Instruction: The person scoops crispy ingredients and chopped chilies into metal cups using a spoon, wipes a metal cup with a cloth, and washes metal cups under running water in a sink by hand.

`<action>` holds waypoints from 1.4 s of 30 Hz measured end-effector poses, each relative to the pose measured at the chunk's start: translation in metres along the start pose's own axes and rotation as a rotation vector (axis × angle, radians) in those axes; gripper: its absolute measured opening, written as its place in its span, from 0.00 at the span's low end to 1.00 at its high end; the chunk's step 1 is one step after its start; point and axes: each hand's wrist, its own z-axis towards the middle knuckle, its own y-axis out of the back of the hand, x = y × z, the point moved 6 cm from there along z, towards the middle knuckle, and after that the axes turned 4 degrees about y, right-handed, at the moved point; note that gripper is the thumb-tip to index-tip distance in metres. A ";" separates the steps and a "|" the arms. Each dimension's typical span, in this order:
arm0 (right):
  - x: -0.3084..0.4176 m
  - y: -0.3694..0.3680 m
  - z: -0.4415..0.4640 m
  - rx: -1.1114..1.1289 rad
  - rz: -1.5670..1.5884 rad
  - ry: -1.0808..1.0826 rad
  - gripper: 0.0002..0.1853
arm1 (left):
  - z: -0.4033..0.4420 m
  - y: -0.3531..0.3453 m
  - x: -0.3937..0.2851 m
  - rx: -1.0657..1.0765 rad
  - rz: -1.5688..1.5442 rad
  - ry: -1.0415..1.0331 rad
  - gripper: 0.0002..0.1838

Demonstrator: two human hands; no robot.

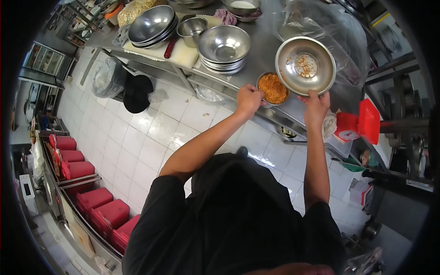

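Observation:
My left hand [250, 98] grips the near-left rim of a small metal bowl [259, 83] at the counter's front edge. Orange-brown crumbs [273, 88] fill that bowl. With its fingers closed on the near rim, my right hand [316, 107] holds a wider metal bowl [328, 68] tilted beside and partly over the small one. A few orange bits stick to its inner base. To the left of both stands a stack of metal bowls [224, 43].
More stacked bowls [153, 25], a metal pot [192, 28] and a red-handled knife [171, 47] lie on the steel counter [261, 46] at left. Clear plastic sheeting [339, 32] covers the back right. A red scale [350, 126] stands at right. Red bins [94, 201] line the lower left.

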 end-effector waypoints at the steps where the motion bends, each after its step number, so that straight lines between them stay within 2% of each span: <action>1: 0.004 -0.004 -0.004 0.000 -0.001 0.042 0.11 | -0.001 0.004 -0.003 0.008 -0.003 -0.007 0.08; 6: 0.014 -0.012 -0.029 -0.037 0.064 -0.049 0.11 | -0.008 0.034 -0.010 0.063 0.019 0.009 0.06; 11: -0.004 0.021 -0.069 -0.117 0.260 -0.189 0.12 | -0.025 0.068 -0.008 0.270 0.034 0.015 0.05; 15: 0.006 0.046 -0.136 -0.345 0.322 -0.235 0.13 | -0.042 0.073 0.007 0.384 0.122 0.120 0.04; 18: 0.021 0.084 -0.180 -0.502 0.331 -0.211 0.11 | -0.060 0.059 0.022 0.472 0.198 0.214 0.05; 21: 0.033 0.148 -0.226 -0.725 0.350 -0.179 0.09 | -0.093 0.018 0.036 0.592 0.269 0.266 0.05; 26: 0.052 0.270 -0.304 -1.062 0.306 -0.025 0.13 | -0.146 -0.067 0.077 0.767 0.407 0.333 0.05; 30: 0.060 0.361 -0.375 -1.321 0.315 0.074 0.13 | -0.193 -0.145 0.119 0.837 0.456 0.390 0.07; 36: 0.069 0.466 -0.455 -1.589 0.393 0.157 0.12 | -0.260 -0.250 0.154 0.912 0.472 0.412 0.06; 42: 0.083 0.572 -0.456 -1.580 0.432 0.310 0.14 | -0.292 -0.353 0.186 0.991 0.505 0.377 0.04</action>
